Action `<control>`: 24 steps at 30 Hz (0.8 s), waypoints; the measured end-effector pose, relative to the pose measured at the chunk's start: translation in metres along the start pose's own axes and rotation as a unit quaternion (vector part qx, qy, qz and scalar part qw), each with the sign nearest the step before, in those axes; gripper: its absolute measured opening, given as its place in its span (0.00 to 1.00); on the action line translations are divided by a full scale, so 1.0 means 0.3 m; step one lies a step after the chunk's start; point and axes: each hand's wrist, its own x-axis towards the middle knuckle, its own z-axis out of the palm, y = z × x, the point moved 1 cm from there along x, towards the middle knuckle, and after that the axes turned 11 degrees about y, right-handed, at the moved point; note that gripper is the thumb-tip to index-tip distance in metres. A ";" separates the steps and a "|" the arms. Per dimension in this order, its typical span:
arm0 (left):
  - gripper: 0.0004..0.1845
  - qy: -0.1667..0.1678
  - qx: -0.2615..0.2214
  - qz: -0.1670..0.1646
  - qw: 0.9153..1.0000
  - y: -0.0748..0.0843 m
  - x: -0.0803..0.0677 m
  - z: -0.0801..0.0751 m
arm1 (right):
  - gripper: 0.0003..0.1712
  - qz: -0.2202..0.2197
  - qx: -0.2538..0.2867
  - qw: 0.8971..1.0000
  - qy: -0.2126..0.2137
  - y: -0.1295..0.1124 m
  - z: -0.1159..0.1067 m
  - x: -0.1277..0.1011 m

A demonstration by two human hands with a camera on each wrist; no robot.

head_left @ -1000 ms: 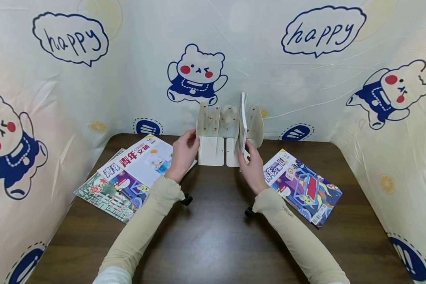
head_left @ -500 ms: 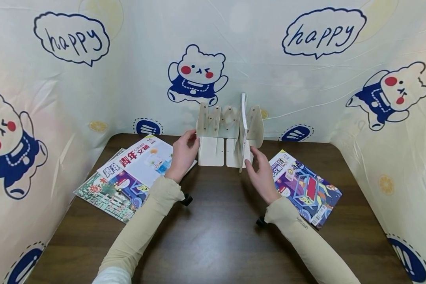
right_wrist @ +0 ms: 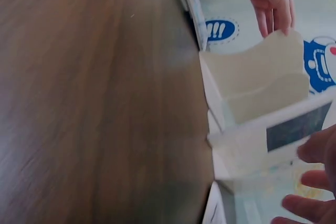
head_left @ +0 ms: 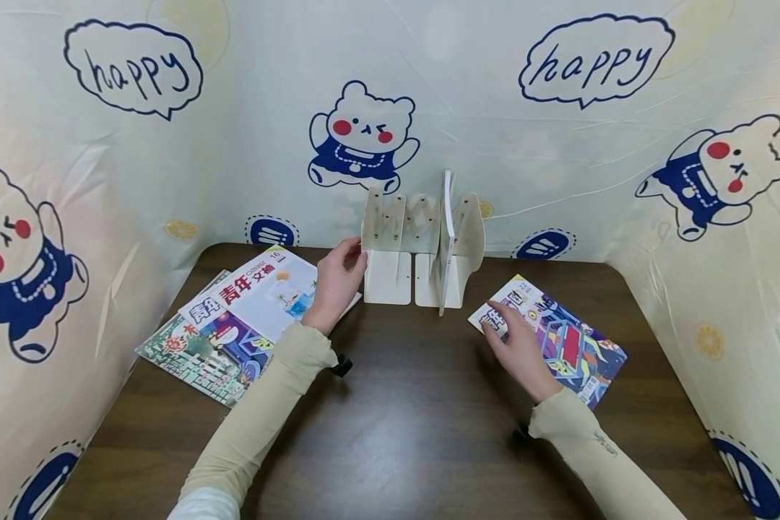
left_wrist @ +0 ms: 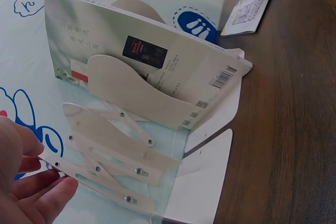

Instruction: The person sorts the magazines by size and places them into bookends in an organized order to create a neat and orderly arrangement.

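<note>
The left hand (head_left: 336, 282) pinched the edge of a pale book rack (head_left: 387, 278) just to its right. The right hand (head_left: 518, 347), its fingers loosely apart, covered part of a colourful magazine (head_left: 575, 343); contact I could not tell. Between the hands, an upright book (head_left: 448, 217) stood in the rack. Overlapping magazines (head_left: 214, 339) lay left of the left hand.

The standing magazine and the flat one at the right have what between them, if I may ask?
Between the standing magazine and the flat magazine come the rack's right end and a bare strip of tabletop, in the head view.
</note>
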 end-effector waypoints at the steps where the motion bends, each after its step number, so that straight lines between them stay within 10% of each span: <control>1: 0.21 -0.001 -0.001 -0.001 1.000 0.000 0.000 0.000 | 0.31 0.006 -0.009 1.000 -0.009 0.014 -0.008 -0.008; 24: 0.19 0.008 -0.003 0.003 1.000 -0.004 0.001 0.003 | 0.31 0.003 -0.085 0.995 -0.055 0.162 -0.098 -0.070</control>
